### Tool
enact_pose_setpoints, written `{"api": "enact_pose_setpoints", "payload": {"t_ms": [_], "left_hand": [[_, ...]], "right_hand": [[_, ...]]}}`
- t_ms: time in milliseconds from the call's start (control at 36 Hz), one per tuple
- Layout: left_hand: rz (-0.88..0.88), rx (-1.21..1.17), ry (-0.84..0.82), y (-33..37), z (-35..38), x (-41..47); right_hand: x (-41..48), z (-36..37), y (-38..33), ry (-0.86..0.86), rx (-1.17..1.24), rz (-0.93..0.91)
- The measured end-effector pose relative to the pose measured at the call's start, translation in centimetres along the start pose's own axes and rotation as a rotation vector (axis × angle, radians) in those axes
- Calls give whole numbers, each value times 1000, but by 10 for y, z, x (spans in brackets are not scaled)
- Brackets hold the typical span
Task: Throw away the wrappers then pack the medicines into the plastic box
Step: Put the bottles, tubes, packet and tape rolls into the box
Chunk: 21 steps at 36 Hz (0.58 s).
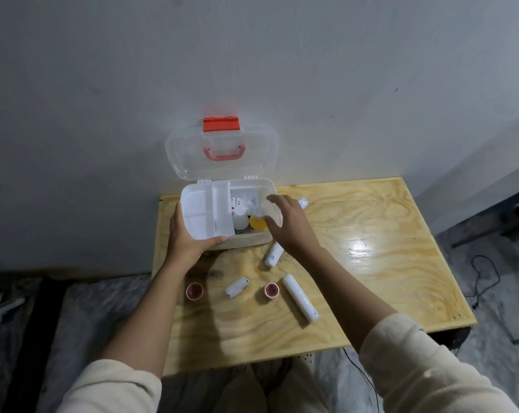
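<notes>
A clear plastic box [246, 238] stands at the far left of the wooden table, its lid [222, 150] with a red latch raised against the wall. My left hand [186, 236] grips the box's front left corner, where a white divided tray [206, 211] sits. My right hand [285, 223] reaches over the box's right side, fingers spread and empty, above an orange-capped bottle [258, 223] and white bottles inside. On the table lie a long white tube [300, 298], a small white bottle [237, 287], another white tube [273, 254] and two red tape rolls [194, 291] [270, 290].
One more white bottle [303, 202] lies behind my right hand near the box. The wooden table [371, 248] has open surface to the right. A grey patterned floor, a black cable [485, 278] and dark furniture lie at the right.
</notes>
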State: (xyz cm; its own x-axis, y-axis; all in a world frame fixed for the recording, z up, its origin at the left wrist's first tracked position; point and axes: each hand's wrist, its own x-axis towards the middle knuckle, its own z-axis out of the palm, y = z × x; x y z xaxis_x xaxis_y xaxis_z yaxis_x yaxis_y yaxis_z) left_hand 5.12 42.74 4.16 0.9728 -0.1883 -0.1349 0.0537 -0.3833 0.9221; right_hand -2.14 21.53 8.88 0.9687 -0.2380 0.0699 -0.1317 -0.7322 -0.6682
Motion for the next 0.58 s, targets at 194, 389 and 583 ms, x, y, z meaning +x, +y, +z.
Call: {"api": "enact_pose_setpoints", "payload": {"t_ms": [194, 389, 583], "left_hand": [[-6, 16, 23, -1, 0, 1], [5, -4, 30, 3, 2, 0], [-8, 12, 33, 4, 2, -4]], "right_hand": [[-70, 0, 43, 32, 56, 31], [-135, 12, 90, -292, -41, 114], [-121, 13, 91, -241, -188, 75]]}}
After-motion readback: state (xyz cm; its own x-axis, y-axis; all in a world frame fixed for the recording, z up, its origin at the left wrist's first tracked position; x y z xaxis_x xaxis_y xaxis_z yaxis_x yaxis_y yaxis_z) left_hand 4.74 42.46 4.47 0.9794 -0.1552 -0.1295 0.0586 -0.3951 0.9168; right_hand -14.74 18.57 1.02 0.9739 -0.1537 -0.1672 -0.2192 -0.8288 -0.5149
